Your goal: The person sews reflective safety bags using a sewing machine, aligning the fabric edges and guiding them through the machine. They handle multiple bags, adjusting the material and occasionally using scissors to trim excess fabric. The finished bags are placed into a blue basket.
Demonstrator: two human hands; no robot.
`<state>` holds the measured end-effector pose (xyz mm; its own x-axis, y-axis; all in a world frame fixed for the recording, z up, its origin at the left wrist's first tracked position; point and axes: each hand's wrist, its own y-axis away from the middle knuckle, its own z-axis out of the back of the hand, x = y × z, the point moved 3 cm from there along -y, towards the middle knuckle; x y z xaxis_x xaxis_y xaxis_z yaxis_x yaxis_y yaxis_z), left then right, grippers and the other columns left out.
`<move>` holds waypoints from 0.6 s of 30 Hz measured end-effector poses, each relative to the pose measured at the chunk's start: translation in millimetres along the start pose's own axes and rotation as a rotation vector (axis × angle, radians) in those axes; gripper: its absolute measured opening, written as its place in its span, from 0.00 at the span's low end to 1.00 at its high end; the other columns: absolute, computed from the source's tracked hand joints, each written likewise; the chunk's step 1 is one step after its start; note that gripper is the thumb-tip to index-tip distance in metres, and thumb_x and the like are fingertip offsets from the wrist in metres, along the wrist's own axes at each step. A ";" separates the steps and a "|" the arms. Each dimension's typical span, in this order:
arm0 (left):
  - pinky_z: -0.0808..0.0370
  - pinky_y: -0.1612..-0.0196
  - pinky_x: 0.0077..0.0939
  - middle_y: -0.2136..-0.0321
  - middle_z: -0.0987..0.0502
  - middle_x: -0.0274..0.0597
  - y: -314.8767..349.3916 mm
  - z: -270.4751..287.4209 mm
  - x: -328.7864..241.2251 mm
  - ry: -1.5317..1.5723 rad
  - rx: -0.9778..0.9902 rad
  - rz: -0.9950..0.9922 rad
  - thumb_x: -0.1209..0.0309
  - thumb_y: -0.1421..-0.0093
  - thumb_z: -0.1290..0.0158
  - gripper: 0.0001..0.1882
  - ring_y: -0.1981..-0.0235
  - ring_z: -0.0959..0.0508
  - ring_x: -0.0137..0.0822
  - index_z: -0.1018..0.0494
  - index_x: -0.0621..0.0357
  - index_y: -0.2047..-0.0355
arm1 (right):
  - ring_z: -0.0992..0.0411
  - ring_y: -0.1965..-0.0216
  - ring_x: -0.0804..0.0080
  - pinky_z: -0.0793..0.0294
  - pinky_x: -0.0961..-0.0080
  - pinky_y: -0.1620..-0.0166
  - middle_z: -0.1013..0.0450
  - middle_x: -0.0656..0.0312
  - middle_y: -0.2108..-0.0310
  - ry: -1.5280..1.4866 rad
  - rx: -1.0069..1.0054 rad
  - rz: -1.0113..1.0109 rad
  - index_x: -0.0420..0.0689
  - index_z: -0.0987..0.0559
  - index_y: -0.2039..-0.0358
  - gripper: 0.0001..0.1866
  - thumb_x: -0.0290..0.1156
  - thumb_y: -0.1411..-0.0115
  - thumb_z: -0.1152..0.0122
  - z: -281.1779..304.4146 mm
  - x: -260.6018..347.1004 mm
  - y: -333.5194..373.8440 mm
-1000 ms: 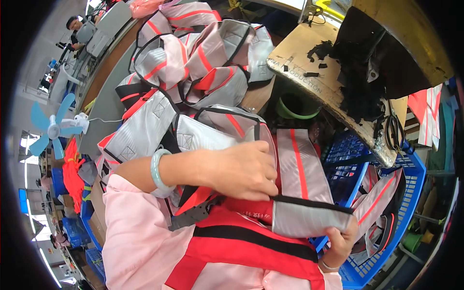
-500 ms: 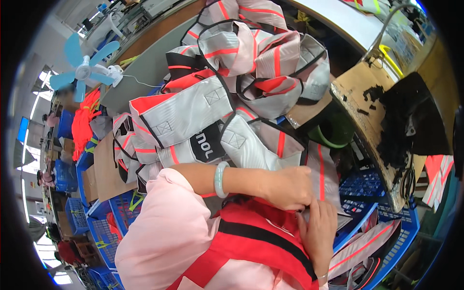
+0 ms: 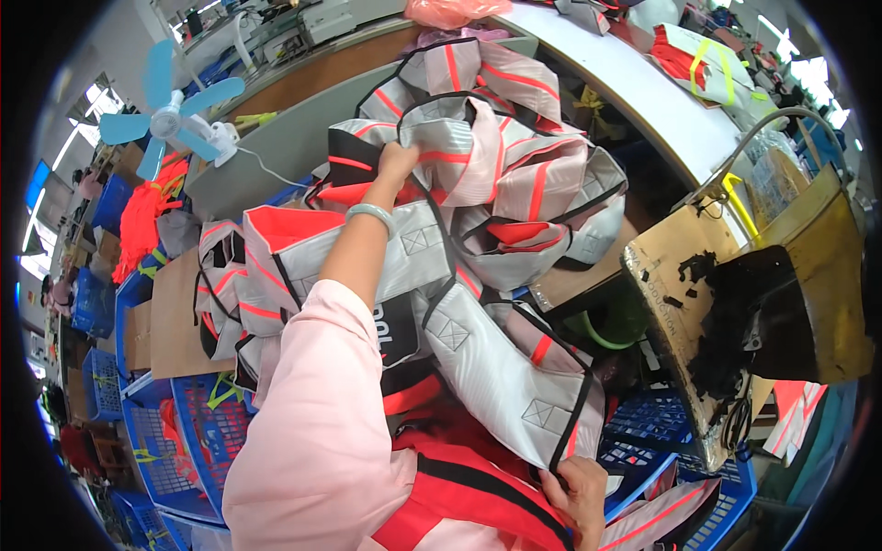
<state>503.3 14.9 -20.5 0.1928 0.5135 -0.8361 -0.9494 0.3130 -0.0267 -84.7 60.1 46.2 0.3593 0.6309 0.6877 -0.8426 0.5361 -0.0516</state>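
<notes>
My left hand (image 3: pixel 397 163), with a pale bracelet at its wrist, reaches far into a heap of sewn silver fabric pieces (image 3: pixel 441 129) with orange stripes and black edging. Its fingers are closed on the edge of a silver fabric piece there. Close to my body, my right hand (image 3: pixel 577 489) pinches the lower corner of a long silver fabric strip (image 3: pixel 491 381) with stitched crossed squares. That strip stretches up from the corner into the heap. A black panel (image 3: pixel 397 326) with white lettering lies partly hidden beneath my left forearm. A red apron (image 3: pixel 487 491) covers my front.
Blue plastic baskets (image 3: pixel 165 450) stand at the left, others at the lower right. A cardboard-topped stand (image 3: pixel 680 303) with black scraps is at the right. A blue-bladed fan (image 3: pixel 165 121) sits at the far left. A white tabletop (image 3: pixel 625 87) runs along the back.
My left hand has left my right hand and moved far forward onto the heap. My right hand has come lower and nearer, and the long silver strip's corner now shows in it.
</notes>
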 end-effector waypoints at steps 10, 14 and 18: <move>0.30 0.60 0.31 0.67 0.23 0.45 27.7 143.7 -171.7 0.516 -0.416 -0.538 0.59 0.38 0.48 0.18 0.67 0.26 0.35 0.25 0.66 0.63 | 0.35 0.81 0.55 0.40 0.63 0.76 0.37 0.55 0.84 0.099 -0.273 0.027 0.42 0.29 0.81 0.11 0.29 0.53 0.35 23.7 -3.3 -25.3; 0.27 0.53 0.31 0.59 0.24 0.43 50.6 281.1 -232.7 0.973 -0.320 -0.683 0.63 0.38 0.47 0.20 0.60 0.23 0.36 0.29 0.64 0.51 | 0.36 0.80 0.57 0.40 0.64 0.75 0.36 0.57 0.83 0.087 -0.333 0.122 0.42 0.26 0.79 0.10 0.29 0.56 0.32 37.8 2.8 -21.8; 0.24 0.53 0.30 0.57 0.23 0.45 162.8 337.1 -271.9 0.886 -0.498 -1.017 0.65 0.35 0.51 0.20 0.59 0.21 0.38 0.31 0.66 0.49 | 0.36 0.79 0.59 0.41 0.66 0.75 0.34 0.58 0.82 0.141 -0.488 0.118 0.42 0.25 0.78 0.11 0.30 0.61 0.32 79.5 22.4 11.7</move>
<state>379.8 195.5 387.2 0.7881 -0.4743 -0.3925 -0.5180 -0.1664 -0.8390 -118.4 35.9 118.6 0.3525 0.7541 0.5541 -0.6079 0.6347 -0.4771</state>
